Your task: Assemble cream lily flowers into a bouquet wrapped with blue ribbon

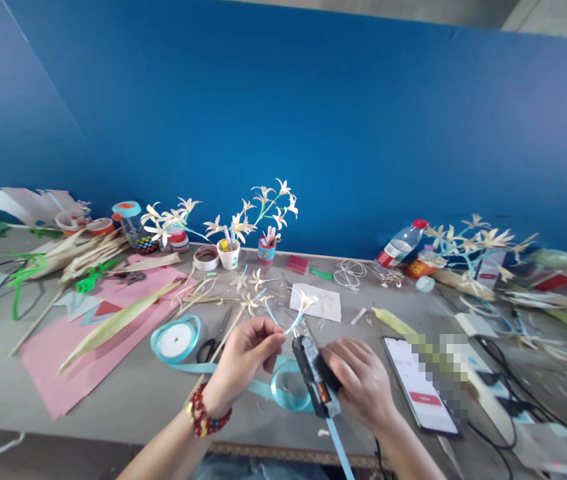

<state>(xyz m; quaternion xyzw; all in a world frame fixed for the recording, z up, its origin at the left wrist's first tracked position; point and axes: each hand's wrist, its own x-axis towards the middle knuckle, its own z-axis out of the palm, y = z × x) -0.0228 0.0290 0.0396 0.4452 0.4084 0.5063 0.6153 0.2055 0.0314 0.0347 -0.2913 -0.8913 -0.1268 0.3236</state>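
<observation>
Our left hand point(253, 347) has thumb and index finger pinching the blue stem point(290, 327), pale flower point(306, 301) just past those fingertips, while our right hand point(361, 373) has its fingers curled around the glue gun point(313, 373), tip near the stem (can't tell if touching). We'd probably keep that pinch steady, go easy on glue, and mind our fingertips.

head view | forward and down | hands point(248, 347) near, blue wall point(343, 127) beyond

Blue-stemmed flower point(305, 302) in left hand point(253, 345), black glue gun point(311, 367) in right hand point(361, 377)
</observation>
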